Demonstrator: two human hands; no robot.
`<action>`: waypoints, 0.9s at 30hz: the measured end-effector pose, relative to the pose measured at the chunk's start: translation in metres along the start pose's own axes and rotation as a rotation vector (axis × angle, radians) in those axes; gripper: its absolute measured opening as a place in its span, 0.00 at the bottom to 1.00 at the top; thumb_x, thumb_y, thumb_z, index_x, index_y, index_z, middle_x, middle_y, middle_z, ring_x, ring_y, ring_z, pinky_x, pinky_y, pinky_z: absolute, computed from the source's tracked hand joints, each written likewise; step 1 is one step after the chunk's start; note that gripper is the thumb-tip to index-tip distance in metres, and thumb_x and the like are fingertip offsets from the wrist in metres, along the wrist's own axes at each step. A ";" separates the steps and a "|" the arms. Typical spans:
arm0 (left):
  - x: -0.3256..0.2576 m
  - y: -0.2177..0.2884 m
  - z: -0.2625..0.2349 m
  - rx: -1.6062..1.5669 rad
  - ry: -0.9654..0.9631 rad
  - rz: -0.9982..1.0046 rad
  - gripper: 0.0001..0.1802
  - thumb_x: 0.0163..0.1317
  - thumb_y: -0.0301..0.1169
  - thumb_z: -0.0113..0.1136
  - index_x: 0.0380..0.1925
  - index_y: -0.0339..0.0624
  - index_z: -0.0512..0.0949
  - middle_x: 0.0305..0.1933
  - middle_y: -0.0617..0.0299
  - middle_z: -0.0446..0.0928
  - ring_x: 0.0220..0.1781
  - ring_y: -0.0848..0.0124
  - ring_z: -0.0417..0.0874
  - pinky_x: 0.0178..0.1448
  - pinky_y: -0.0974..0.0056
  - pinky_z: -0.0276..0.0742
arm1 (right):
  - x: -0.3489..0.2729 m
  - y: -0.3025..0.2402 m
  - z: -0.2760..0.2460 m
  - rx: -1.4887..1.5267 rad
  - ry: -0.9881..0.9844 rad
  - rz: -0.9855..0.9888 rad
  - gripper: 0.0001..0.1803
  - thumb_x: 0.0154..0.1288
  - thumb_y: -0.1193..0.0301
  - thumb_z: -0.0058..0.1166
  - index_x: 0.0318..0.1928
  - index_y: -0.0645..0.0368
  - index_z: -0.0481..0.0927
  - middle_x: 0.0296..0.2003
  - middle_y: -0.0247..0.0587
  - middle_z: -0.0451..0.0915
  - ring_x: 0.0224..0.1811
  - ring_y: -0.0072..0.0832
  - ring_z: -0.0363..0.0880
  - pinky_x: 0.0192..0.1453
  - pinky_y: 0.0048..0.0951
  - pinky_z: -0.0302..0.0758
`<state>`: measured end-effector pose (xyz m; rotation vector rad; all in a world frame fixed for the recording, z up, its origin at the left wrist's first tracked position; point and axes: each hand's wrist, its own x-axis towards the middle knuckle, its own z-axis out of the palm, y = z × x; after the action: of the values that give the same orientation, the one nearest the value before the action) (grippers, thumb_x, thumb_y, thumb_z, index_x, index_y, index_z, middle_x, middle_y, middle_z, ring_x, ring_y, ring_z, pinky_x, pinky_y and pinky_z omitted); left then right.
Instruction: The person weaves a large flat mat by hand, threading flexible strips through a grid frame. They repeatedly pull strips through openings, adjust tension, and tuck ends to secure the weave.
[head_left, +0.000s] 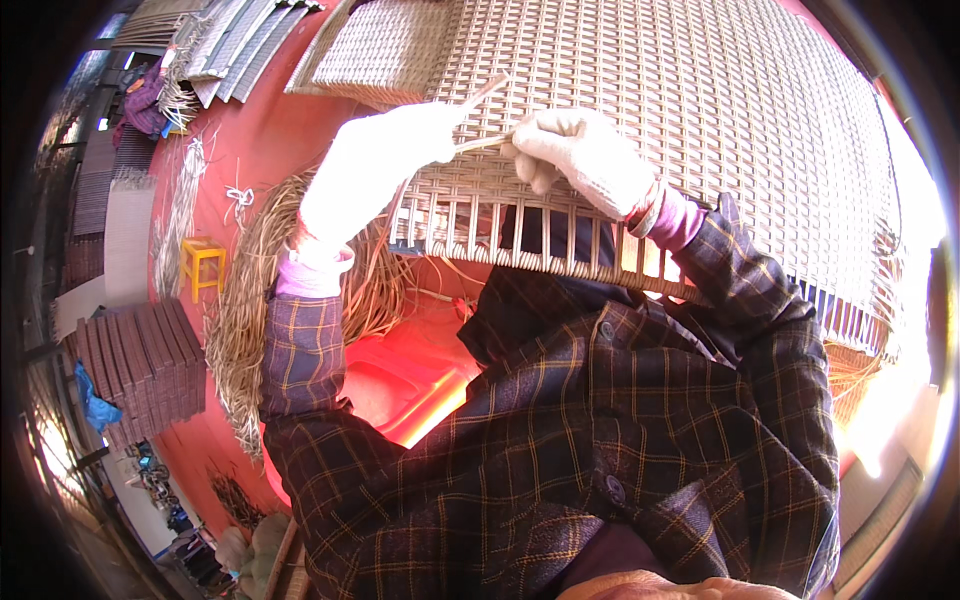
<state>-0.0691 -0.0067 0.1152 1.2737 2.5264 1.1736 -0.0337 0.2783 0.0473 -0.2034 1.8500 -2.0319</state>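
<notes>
Both my hands wear white gloves. A pale flat weaving strand (482, 144) stretches between them, just above a woven wicker panel (680, 110). My right hand (580, 155) is closed, with the strand's right end pinched between thumb and fingers. My left hand (390, 160) grips the strand's other side; glare washes out most of its fingers. A tan strip end (487, 92) sticks out beyond my left fingers. Along the panel's near edge, bare upright ribs (480, 222) show open gaps above a wrapped rail (530, 258).
A large bundle of loose strands (250, 290) hangs at my left, beside a red plastic seat (400, 385). Farther left are a yellow stool (203, 265), stacked brown woven panels (140, 370) and a person in purple (145, 100). Another woven piece (385, 45) lies at the far side.
</notes>
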 end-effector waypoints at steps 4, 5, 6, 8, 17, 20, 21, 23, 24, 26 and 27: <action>-0.009 -0.001 -0.001 -0.092 -0.162 -0.213 0.13 0.76 0.29 0.65 0.53 0.31 0.89 0.51 0.55 0.91 0.49 0.70 0.91 0.54 0.65 0.86 | 0.001 0.002 0.000 -0.010 0.001 -0.045 0.16 0.85 0.62 0.57 0.47 0.62 0.90 0.32 0.31 0.89 0.30 0.17 0.83 0.39 0.23 0.82; -0.011 -0.002 0.000 -0.082 -0.164 -0.152 0.12 0.76 0.29 0.65 0.51 0.31 0.89 0.49 0.56 0.91 0.47 0.71 0.90 0.53 0.66 0.86 | 0.001 0.003 0.001 -0.001 -0.007 -0.075 0.16 0.85 0.61 0.57 0.47 0.62 0.89 0.32 0.31 0.89 0.30 0.17 0.83 0.39 0.23 0.82; -0.012 -0.004 0.002 -0.052 -0.175 -0.114 0.12 0.75 0.29 0.66 0.49 0.31 0.90 0.46 0.56 0.91 0.45 0.71 0.90 0.52 0.66 0.86 | 0.001 0.003 0.002 0.021 -0.019 -0.063 0.17 0.85 0.61 0.57 0.47 0.62 0.89 0.32 0.32 0.89 0.30 0.17 0.83 0.39 0.23 0.82; -0.014 -0.007 0.005 0.067 -0.140 -0.119 0.10 0.73 0.30 0.68 0.43 0.31 0.89 0.37 0.59 0.88 0.37 0.72 0.87 0.46 0.65 0.84 | 0.000 0.002 0.003 0.061 -0.024 -0.034 0.18 0.85 0.59 0.57 0.47 0.62 0.89 0.32 0.33 0.89 0.29 0.18 0.83 0.39 0.23 0.82; -0.023 -0.032 0.009 0.180 -0.012 0.208 0.10 0.74 0.31 0.69 0.44 0.34 0.90 0.38 0.59 0.88 0.38 0.70 0.89 0.44 0.63 0.85 | -0.007 -0.017 0.017 -0.232 0.079 0.022 0.22 0.85 0.55 0.57 0.52 0.63 0.90 0.31 0.31 0.87 0.29 0.15 0.82 0.37 0.20 0.80; -0.026 -0.029 0.005 0.287 0.126 0.418 0.10 0.74 0.30 0.69 0.48 0.35 0.91 0.42 0.58 0.91 0.41 0.70 0.91 0.47 0.63 0.87 | 0.000 -0.022 0.027 -0.355 0.087 -0.017 0.19 0.85 0.58 0.56 0.49 0.62 0.90 0.28 0.29 0.86 0.27 0.14 0.80 0.35 0.21 0.79; -0.028 -0.026 -0.003 0.477 -0.018 0.269 0.11 0.74 0.30 0.69 0.49 0.35 0.90 0.44 0.57 0.91 0.42 0.69 0.91 0.48 0.64 0.87 | 0.002 -0.025 0.029 -0.404 0.072 -0.073 0.20 0.85 0.58 0.55 0.48 0.62 0.90 0.28 0.29 0.86 0.27 0.15 0.80 0.34 0.22 0.78; -0.033 -0.018 -0.009 0.207 0.033 -0.020 0.13 0.73 0.30 0.70 0.51 0.34 0.90 0.45 0.56 0.91 0.43 0.68 0.92 0.51 0.65 0.88 | 0.005 -0.031 0.035 -0.449 0.060 -0.127 0.20 0.85 0.58 0.54 0.45 0.62 0.89 0.27 0.29 0.85 0.27 0.16 0.80 0.35 0.23 0.78; -0.035 -0.014 -0.012 0.291 0.101 0.034 0.14 0.72 0.30 0.70 0.52 0.34 0.89 0.45 0.55 0.91 0.45 0.69 0.92 0.52 0.65 0.88 | 0.006 -0.034 0.039 -0.445 0.057 -0.136 0.20 0.84 0.58 0.54 0.45 0.62 0.89 0.27 0.30 0.84 0.27 0.17 0.80 0.35 0.24 0.78; -0.038 -0.011 -0.015 0.325 0.195 0.000 0.14 0.71 0.31 0.70 0.53 0.38 0.89 0.47 0.56 0.90 0.45 0.64 0.91 0.52 0.62 0.88 | 0.008 -0.041 0.049 -0.437 0.050 -0.130 0.20 0.84 0.58 0.54 0.44 0.62 0.88 0.27 0.31 0.84 0.27 0.17 0.80 0.36 0.25 0.78; -0.040 -0.011 -0.017 0.340 0.208 0.028 0.14 0.71 0.32 0.71 0.54 0.41 0.89 0.48 0.57 0.90 0.45 0.62 0.91 0.52 0.60 0.87 | 0.011 -0.044 0.055 -0.433 0.042 -0.117 0.20 0.84 0.58 0.54 0.44 0.63 0.88 0.27 0.31 0.84 0.27 0.18 0.80 0.36 0.25 0.78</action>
<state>-0.0569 -0.0492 0.1095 1.3165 2.9712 0.9531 -0.0320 0.2260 0.0952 -0.3949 2.3352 -1.6892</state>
